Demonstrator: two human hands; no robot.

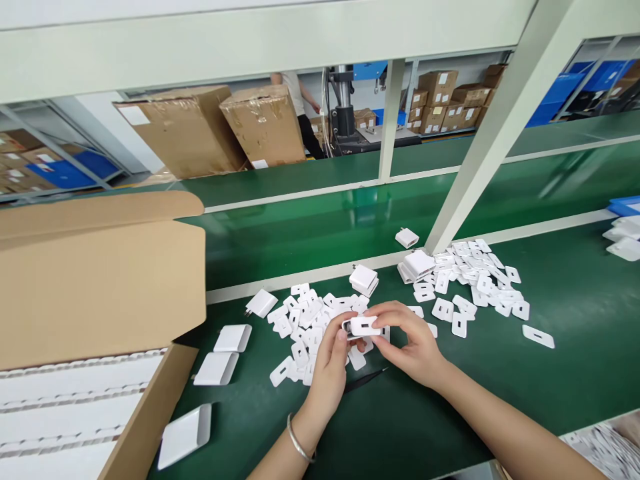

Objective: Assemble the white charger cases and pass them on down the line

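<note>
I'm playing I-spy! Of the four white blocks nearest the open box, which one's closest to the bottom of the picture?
The biggest-looking white block, right beside the cardboard box; the other three blocks all sit higher up.

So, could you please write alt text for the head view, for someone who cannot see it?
A person's left hand holds a white plug casing above a green worktop while the right hand holds a slotted plate at the casing's end. Similar white plates lie in two heaps, with more casings nearby and an open cardboard box at the left.
</note>
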